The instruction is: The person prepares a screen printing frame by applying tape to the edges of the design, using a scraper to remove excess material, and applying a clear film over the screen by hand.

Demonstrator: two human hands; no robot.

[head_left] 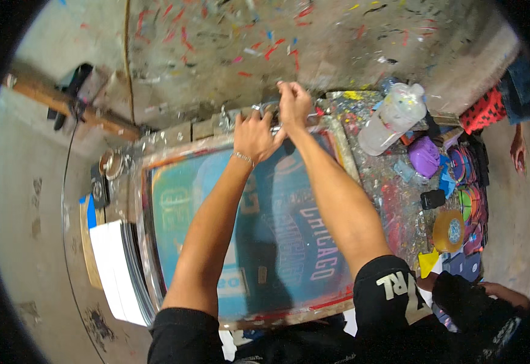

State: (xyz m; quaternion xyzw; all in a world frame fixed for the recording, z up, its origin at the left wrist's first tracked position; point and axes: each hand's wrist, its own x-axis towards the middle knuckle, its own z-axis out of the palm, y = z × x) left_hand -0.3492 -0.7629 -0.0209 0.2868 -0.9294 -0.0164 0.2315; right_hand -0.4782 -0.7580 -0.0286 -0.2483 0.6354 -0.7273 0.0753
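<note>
In front of me lies a screen-printing frame (301, 310), its blue-green mesh marked with faint lettering and shapes. Both my arms stretch across it to the far edge. My left hand (255, 138) rests on that edge with its fingers apart, beside a metal clamp (225, 121) that it partly covers. Just right of it and slightly farther out, my right hand (294, 108) is closed, fingers curled and the fingertips pinched together. Whatever lies between those fingers is too small to make out.
Right of the frame, the paint-spattered bench (371, 188) bears a translucent plastic bottle (392, 118), a purple bundle (424, 156) and a tape roll (448, 230). White boards (114, 273) lean at left. Another person's hand (518, 151) hangs at far right; another forearm (506, 295) shows lower right.
</note>
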